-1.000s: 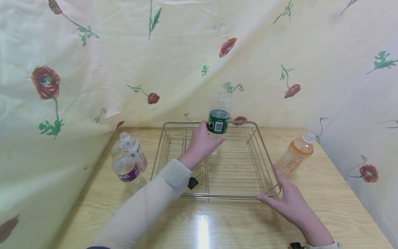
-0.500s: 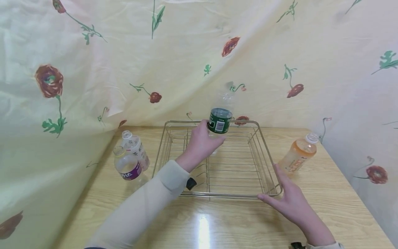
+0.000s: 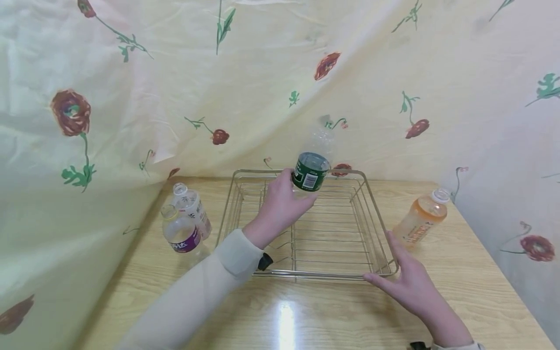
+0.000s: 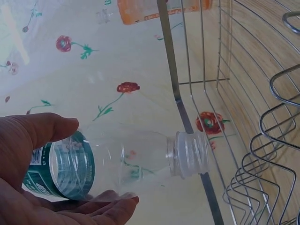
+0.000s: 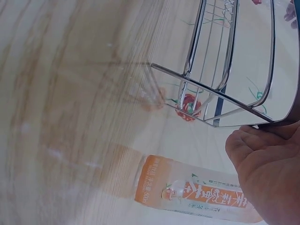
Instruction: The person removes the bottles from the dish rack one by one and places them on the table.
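My left hand (image 3: 282,199) grips a clear plastic bottle (image 3: 311,170) with a green label, held tilted over the back part of a metal wire basket (image 3: 330,277). In the left wrist view, thumb and fingers wrap the label, and the capless threaded neck (image 4: 192,153) points toward the basket's wires. My right hand (image 3: 409,282) holds the basket's front right corner, its thumb along the front rim and its fingers at the right side. Just beyond those fingers an orange-tinted bottle (image 3: 422,218) stands upright; it shows beside the hand in the right wrist view.
Left of the basket stand a clear bottle with a purple label (image 3: 181,238) and a bottle with a white and pink label (image 3: 192,209). Zigzag wire dividers (image 4: 262,154) line part of the basket. A flowered cloth (image 3: 262,87) hangs behind the wooden table (image 3: 472,272).
The green-labelled bottle leans slightly more to the right in my left hand. The view has shifted a little; my right hand stays at the basket corner.
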`<state>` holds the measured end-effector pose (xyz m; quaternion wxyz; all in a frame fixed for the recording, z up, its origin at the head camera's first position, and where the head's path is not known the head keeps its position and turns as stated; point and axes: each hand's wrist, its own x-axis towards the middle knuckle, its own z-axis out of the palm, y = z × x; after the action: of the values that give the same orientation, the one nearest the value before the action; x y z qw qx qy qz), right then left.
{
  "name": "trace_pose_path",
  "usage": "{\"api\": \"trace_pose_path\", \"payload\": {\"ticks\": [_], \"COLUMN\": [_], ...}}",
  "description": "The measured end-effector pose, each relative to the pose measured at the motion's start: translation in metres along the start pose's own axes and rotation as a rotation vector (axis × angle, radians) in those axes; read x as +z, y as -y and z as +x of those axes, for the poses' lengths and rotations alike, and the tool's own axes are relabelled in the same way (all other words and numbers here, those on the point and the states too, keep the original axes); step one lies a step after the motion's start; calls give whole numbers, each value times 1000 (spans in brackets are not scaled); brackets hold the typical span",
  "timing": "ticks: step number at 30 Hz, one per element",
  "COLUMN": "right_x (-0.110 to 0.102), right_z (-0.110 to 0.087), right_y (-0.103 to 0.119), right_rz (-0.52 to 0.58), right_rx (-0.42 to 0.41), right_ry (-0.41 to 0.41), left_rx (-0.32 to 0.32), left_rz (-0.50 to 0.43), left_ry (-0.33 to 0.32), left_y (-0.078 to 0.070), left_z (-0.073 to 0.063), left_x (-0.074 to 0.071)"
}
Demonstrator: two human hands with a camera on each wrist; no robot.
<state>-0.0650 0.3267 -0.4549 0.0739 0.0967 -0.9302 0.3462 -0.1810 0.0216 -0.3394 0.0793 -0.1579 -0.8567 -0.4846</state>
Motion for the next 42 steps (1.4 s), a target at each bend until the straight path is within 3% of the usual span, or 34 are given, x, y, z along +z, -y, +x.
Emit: {"api": "trace_pose_path", "payload": {"ticks": [16,28,42], "right_x": [-1,-1,0], "right_z": [0,0,0], "right_y": [2,4,2], "right_rz": [2,7,-4], "right_rx": [-1,2,-14], "right_ry": [-1,-4,-19], "left_rx": [84,85,129], "left_rz": [65,84,147], "left_ry": [6,37,14], "left_y": [-8,-6,-4], "left_z": [-16,-29,-35], "left_x": [-15,-29,-34]}}
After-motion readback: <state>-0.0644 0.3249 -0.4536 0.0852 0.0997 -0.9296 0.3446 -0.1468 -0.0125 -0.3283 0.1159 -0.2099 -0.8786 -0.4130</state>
